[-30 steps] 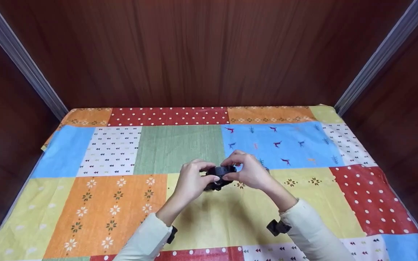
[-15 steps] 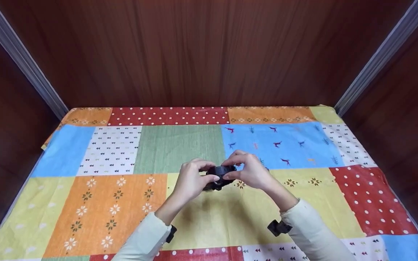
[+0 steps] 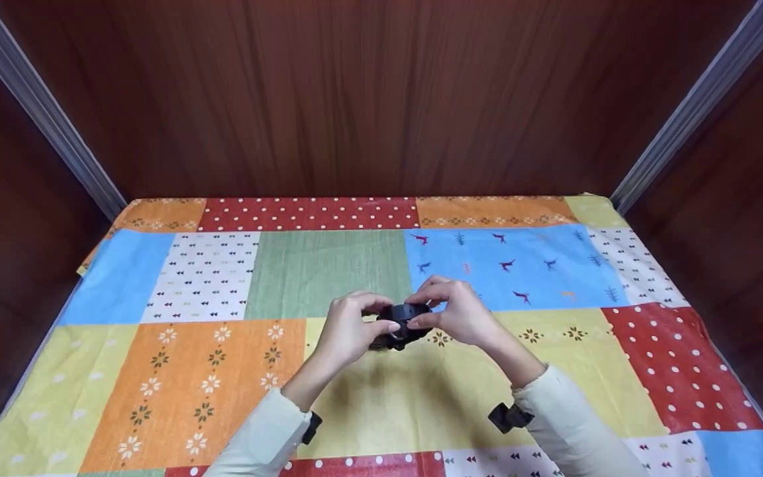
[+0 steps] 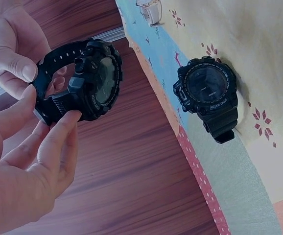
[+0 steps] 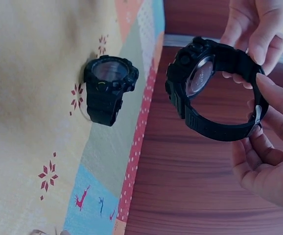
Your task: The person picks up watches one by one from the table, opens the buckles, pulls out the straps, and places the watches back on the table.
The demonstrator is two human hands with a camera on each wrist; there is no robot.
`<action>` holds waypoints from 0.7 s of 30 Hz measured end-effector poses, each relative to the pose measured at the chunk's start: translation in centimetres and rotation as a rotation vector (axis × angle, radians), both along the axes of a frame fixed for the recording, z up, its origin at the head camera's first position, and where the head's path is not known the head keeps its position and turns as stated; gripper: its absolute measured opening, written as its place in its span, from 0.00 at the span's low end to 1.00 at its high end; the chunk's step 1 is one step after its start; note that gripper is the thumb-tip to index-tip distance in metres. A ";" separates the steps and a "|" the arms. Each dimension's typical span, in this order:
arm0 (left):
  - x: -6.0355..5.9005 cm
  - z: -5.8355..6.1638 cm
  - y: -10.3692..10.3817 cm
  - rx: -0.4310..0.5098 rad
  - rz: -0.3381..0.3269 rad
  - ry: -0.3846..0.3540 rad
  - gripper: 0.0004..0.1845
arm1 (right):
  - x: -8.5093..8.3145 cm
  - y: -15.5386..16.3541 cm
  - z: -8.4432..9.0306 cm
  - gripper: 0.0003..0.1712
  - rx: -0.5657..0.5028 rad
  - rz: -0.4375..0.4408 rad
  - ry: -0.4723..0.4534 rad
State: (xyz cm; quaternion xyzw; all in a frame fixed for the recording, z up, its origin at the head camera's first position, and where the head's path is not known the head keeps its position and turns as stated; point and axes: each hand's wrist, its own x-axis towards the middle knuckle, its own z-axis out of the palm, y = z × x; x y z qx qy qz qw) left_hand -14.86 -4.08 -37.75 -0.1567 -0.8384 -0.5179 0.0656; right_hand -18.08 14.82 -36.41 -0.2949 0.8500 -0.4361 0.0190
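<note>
A black sport watch (image 3: 407, 312) is held up between my two hands, its strap bent into a loop. My left hand (image 3: 348, 331) pinches the strap on one side, and my right hand (image 3: 457, 315) pinches it on the other. In the right wrist view a metal buckle (image 5: 258, 114) shows by the right fingertips, where the strap parts meet; whether it is fastened I cannot tell. A second black sport watch (image 4: 207, 85) lies on the tablecloth below, dial up. From the head view it is mostly hidden behind the held one.
A patchwork tablecloth (image 3: 332, 271) covers the table. In the left wrist view a small pale, strap-like object (image 4: 150, 11) lies on the cloth, cut by the frame's top edge. Dark wooden panels (image 3: 381, 99) rise behind and at both sides.
Both hands keep their hold on the watch in nearly the same place. The view shifts very slightly.
</note>
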 end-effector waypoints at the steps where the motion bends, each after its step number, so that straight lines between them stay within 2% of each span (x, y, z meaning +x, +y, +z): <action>1: 0.0 0.0 0.0 -0.001 -0.001 -0.003 0.11 | 0.0 0.0 0.0 0.14 -0.001 0.002 -0.004; 9: 0.1 -0.2 0.1 -0.025 -0.001 -0.010 0.11 | 0.1 0.3 -0.2 0.14 -0.017 0.009 -0.047; 15: 0.1 -0.2 0.0 -0.025 -0.004 -0.001 0.11 | 0.0 0.5 -0.2 0.12 -0.029 0.025 -0.043; 21: 0.0 -0.4 -0.2 -0.033 -0.001 0.014 0.11 | -0.2 1.0 0.0 0.12 -0.092 0.025 -0.079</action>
